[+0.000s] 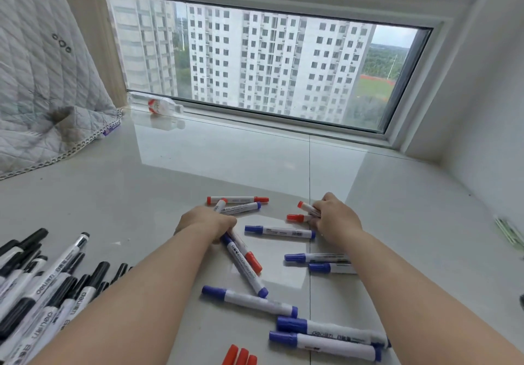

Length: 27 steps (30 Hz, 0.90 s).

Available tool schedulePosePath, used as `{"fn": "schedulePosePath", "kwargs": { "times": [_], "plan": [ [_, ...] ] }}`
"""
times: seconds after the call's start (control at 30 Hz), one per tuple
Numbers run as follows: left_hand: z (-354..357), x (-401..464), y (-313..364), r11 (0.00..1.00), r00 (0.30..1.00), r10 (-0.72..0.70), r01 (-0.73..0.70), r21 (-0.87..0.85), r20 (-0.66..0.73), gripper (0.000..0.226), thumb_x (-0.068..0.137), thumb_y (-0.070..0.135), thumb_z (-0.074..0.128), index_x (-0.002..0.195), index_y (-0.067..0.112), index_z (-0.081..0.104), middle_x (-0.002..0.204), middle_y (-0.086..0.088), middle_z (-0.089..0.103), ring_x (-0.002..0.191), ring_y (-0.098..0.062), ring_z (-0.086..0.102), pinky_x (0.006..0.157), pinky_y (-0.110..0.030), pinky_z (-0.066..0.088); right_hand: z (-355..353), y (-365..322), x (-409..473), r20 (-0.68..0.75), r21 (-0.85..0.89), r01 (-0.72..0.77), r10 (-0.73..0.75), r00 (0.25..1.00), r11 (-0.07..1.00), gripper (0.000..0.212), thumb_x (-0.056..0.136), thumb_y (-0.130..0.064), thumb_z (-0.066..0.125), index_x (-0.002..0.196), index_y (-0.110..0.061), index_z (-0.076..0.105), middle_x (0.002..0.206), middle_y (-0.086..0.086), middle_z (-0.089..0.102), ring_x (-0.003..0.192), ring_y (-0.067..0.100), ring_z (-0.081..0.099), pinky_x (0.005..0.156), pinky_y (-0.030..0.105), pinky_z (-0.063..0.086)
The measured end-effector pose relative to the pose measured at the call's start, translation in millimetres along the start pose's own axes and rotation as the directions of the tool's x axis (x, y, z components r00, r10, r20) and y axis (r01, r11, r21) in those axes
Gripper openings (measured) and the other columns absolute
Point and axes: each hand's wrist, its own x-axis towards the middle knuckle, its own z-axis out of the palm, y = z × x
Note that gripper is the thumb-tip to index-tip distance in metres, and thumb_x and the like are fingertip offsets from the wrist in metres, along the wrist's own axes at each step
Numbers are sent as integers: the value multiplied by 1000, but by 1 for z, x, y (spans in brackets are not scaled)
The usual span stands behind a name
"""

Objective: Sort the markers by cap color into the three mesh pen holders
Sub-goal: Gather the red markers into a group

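**Gathering markers by colour, holders not in sight**

The step in hand looks like collection: the person is picking loose markers off the tiled window ledge and grouping them by cap colour before any go into a holder. No mesh pen holder shows anywhere in the head view, so none of the sorting into holders can be judged done.

The left hand is curled down over two markers that cross beneath it, a red-capped marker and a blue-capped marker; the fingers wrap their upper ends, though how firm the grip is cannot be told. The right hand is clenched around two red markers, whose caps stick out to its left.

More blue markers lie scattered between and below the arms, a black-capped pile lies at the left, and three red caps show at the bottom edge.

The next move probably calls for dropping the blue one from the left hand, or splitting the pair, so each bunch holds one colour.
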Motion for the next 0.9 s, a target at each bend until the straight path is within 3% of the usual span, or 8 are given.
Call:
{"fn": "schedulePosePath", "kwargs": {
  "times": [0.07, 0.17, 0.33, 0.47, 0.53, 0.67, 0.77, 0.9],
  "plan": [
    [-3, -2, 2, 1000, 1000, 2, -2, 0, -13, 35, 70, 35, 60, 102, 21, 63, 87, -2, 63, 85, -19, 60, 61, -23, 39, 1, -2, 0, -34, -34, 33, -34, 999, 999, 15, 92, -20, 50, 102, -16, 61, 104, 1, 50, 80, 18, 49, 63, 27, 39],
    [-1, -11, 9, 986, 998, 60, -55, 156, -30, 51, 74, 40, 57, 125, 38, 52, 85, 2, 49, 81, -18, 50, 61, -24, 38, 5, -4, -1, -118, -23, 53, -55, 991, 998, 14, 93, -24, 49, 101, -17, 58, 99, 1, 55, 81, 16, 46, 63, 27, 38],
    [6, -13, 9, 984, 992, 80, -63, 166, -97, 39, 80, 40, 53, 117, 26, 59, 95, -1, 55, 77, -18, 49, 53, -22, 34, 12, -13, 1, -214, 29, 62, -54, 975, 998, 12, 94, -24, 47, 99, -16, 55, 86, -3, 51, 79, 16, 39, 51, 23, 22],
    [2, -6, 1, 975, 995, 44, -63, -211, -95, 42, 85, 44, 46, 103, 10, 64, 89, -6, 61, 79, -24, 53, 64, -27, 38, 9, -26, 5, -253, 76, 90, -68, 965, 993, 14, 94, -23, 47, 100, -13, 54, 82, -1, 47, 76, 17, 39, 53, 24, 27],
    [0, -3, -8, 905, 991, 21, -74, -419, -129, 45, 87, 42, 43, 98, 5, 66, 97, -13, 66, 87, -30, 55, 70, -30, 39, 7, -36, 9, -260, 87, 129, -102, 960, 988, 15, 94, -21, 46, 102, -12, 55, 78, -3, 42, 77, 17, 40, 60, 27, 34],
    [-3, -3, -22, 680, 988, -55, -66, -730, -142, 34, 93, 34, 36, 92, 8, 58, 88, -11, 67, 70, -26, 59, 64, -31, 45, 5, -61, 22, -266, 93, 179, -148, 952, 980, 15, 93, -21, 45, 99, -11, 54, 76, -2, 43, 76, 19, 41, 59, 28, 32],
    [2, -6, -27, 553, 981, -39, -139, -821, -192, 26, 95, 30, 36, 97, 11, 53, 69, 0, 60, 55, -10, 57, 49, -24, 39, 5, -87, 38, -182, 79, 222, -205, 962, 972, 12, 92, -26, 47, 95, -14, 47, 79, 1, 50, 68, 22, 46, 55, 29, 29],
    [12, -9, -32, 535, 945, 12, -281, -797, -326, 17, 95, 32, 41, 86, 20, 50, 71, -2, 58, 53, -12, 55, 48, -23, 39, 10, -120, 59, -132, 123, 286, -270, 954, 950, 20, 86, -37, 60, 82, -19, 50, 76, 0, 54, 65, 20, 50, 55, 28, 34]
  ]
}}
